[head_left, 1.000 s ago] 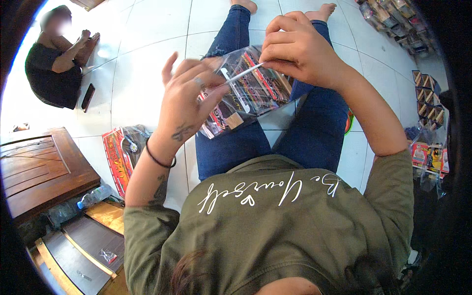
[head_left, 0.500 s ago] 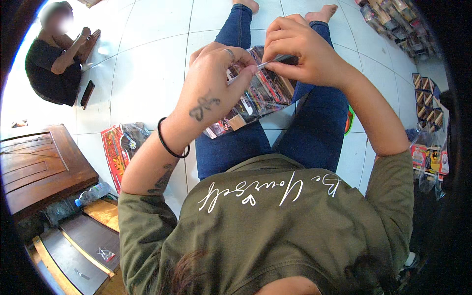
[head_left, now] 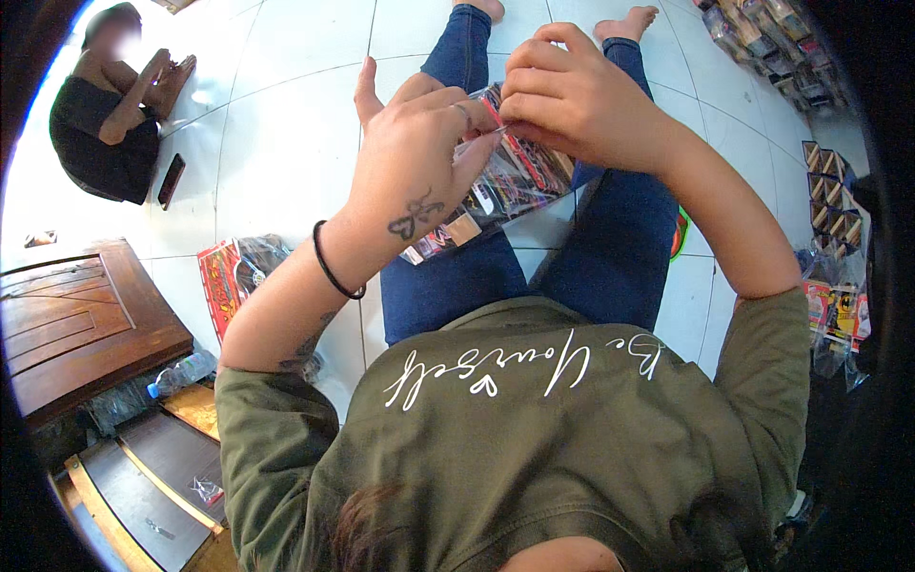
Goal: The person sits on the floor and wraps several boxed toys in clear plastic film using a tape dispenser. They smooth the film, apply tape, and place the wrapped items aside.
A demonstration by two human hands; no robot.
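My left hand [head_left: 424, 133] is closed in a pinch, thumb against forefinger, while one outer finger points up and away. Fingertip to fingertip with it, my right hand [head_left: 562, 100] is also pinching, its fingers curled. A thin pale strip [head_left: 499, 130], perhaps plastic, runs between the two pinches; most of it is hidden by the fingers. Just beneath the hands, a pack in clear plastic [head_left: 519, 186] lies tilted over my legs. Through its glossy film show several colourful items in rows, too covered to name.
On the left, a red printed pack [head_left: 221, 286] lies on the tiled floor by a wooden panel [head_left: 95, 319] and a plastic bottle [head_left: 181, 374]. A person [head_left: 110, 114] sits at far left near a phone [head_left: 172, 181]. Compartmented racks [head_left: 829, 195] and packaged goods [head_left: 772, 43] stand at right.
My right hand has turned and drawn in against the left fingertips, covering a dark flat piece seen before. My left hand has shifted slightly up and right, one finger now raised.
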